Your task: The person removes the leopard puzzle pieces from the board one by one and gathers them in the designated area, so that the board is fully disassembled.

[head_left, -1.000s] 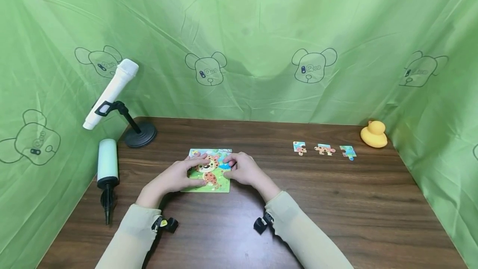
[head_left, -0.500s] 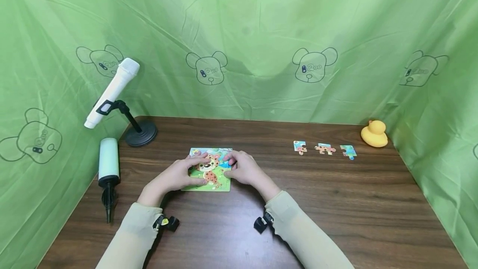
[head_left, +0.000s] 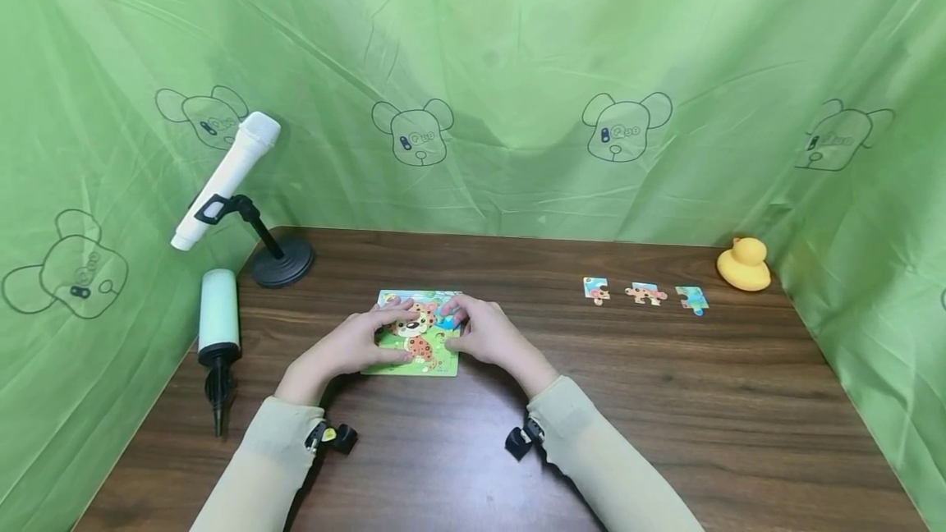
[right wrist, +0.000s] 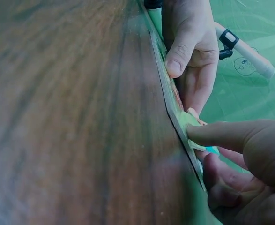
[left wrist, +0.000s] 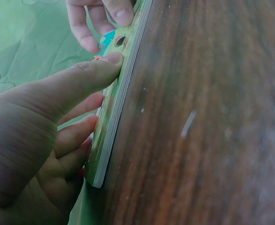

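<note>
A jigsaw puzzle board [head_left: 436, 367] with a spotted cartoon animal on green and blue lies flat on the table. My left hand [head_left: 355, 343] rests on its left part, thumb and fingers spread and fairly straight. On the board's right side, my right hand [head_left: 484, 335] pinches a green-and-blue puzzle piece [right wrist: 189, 119] between thumb and fingers. That piece looks tilted slightly up from the board in the right wrist view. Fingers hide part of the picture. Three loose puzzle pieces, a left one [head_left: 595, 289], a middle one [head_left: 645, 294] and a right one [head_left: 693, 299], lie apart in a row.
A white microphone [head_left: 229, 179] leans in a black stand [head_left: 283, 263] at the back left. Nearer lies a pale green hand pump [head_left: 219, 310] with a black nozzle. A yellow rubber duck [head_left: 744, 265] sits at the back right. Green curtain [head_left: 502, 39] surrounds the wooden table [head_left: 665, 401].
Both hands keep nearly the same pose on the puzzle. The whole head view has shifted slightly; the loose pieces stay where they were on the table.
</note>
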`<state>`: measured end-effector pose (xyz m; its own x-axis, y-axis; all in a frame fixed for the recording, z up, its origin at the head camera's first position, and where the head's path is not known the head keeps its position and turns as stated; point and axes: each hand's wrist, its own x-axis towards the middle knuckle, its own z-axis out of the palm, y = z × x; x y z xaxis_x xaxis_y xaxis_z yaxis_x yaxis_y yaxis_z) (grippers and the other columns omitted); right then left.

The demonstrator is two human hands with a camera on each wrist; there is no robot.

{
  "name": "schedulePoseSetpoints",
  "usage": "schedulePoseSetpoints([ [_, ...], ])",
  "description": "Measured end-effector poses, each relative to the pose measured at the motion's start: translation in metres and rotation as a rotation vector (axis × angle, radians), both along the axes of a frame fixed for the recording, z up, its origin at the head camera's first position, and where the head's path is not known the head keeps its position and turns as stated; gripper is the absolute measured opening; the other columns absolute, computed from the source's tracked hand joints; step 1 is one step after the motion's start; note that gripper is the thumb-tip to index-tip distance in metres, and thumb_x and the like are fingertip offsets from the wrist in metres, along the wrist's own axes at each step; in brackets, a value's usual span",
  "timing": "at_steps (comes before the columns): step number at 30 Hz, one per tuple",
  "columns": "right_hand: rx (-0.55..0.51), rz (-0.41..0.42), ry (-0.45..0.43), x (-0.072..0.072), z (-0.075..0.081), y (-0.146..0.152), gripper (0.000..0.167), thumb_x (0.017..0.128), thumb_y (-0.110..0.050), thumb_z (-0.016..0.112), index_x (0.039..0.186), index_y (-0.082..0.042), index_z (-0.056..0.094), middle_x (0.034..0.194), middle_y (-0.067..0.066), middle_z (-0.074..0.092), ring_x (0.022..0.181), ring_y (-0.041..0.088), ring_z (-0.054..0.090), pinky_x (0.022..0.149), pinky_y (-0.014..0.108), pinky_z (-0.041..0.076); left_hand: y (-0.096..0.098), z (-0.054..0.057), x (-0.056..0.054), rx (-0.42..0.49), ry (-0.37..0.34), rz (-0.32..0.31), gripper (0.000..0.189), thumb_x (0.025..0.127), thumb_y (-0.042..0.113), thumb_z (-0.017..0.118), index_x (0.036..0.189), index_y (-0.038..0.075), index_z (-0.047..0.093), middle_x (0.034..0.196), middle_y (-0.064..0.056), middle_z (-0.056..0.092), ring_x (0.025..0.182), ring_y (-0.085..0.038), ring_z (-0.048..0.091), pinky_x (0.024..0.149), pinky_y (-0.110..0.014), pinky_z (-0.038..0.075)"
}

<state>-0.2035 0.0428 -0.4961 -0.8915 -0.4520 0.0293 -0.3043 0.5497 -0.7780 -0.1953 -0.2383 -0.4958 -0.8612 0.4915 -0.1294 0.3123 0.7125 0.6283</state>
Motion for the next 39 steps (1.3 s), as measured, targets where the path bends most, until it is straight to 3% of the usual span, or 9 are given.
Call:
schedulePoseSetpoints([
  [12, 0.032, 0.019, 0.022, -0.0024, 0.004, 0.0036, 0.041, 0.083, -0.01, 0.097, 0.118, -0.011, 0.075, 0.099, 0.004, 0.074, 0.076, 0.007, 0.067, 0.072, 0.023, 0.06, 0.0009, 0.0009, 0.0011, 0.007, -0.004, 0.006, 0.07, 0.092, 0.045, 0.089, 0.155, 0.024, 0.065, 0.173, -0.004, 0.043, 0.161, -0.051, 0.025, 0.13, -0.068, 0.023],
  [25, 0.002, 0.014, 0.0, -0.0024, 0.0042, 0.0043, 0.041, 0.083, -0.008, 0.097, 0.116, -0.01, 0.073, 0.096, 0.005, 0.073, 0.078, 0.007, 0.07, 0.075, 0.024, 0.061, 0.0002, -0.0018, -0.001, 0.019, -0.007, -0.001, 0.072, 0.092, 0.046, 0.09, 0.155, 0.024, 0.065, 0.172, -0.002, 0.044, 0.161, -0.05, 0.026, 0.131, -0.066, 0.023],
  [33, -0.061, -0.015, 0.025, -0.0018, 0.0, 0.0063, 0.043, 0.076, -0.004, 0.1, 0.108, -0.008, 0.071, 0.092, 0.011, 0.073, 0.075, 0.013, 0.074, 0.071, 0.022, 0.062, -0.0006, -0.0014, -0.0004, 0.031, 0.001, -0.007, 0.072, 0.091, 0.045, 0.091, 0.154, 0.022, 0.066, 0.171, -0.003, 0.047, 0.161, -0.051, 0.027, 0.131, -0.066, 0.023],
  [39, -0.048, -0.018, -0.011, -0.0026, 0.0018, 0.0081, 0.042, 0.078, -0.008, 0.1, 0.11, -0.007, 0.072, 0.095, 0.008, 0.073, 0.077, 0.009, 0.073, 0.073, 0.022, 0.062, -0.0002, -0.0015, -0.0003, 0.031, -0.004, -0.005, 0.071, 0.092, 0.045, 0.09, 0.154, 0.023, 0.066, 0.171, -0.002, 0.046, 0.161, -0.05, 0.027, 0.132, -0.065, 0.022],
])
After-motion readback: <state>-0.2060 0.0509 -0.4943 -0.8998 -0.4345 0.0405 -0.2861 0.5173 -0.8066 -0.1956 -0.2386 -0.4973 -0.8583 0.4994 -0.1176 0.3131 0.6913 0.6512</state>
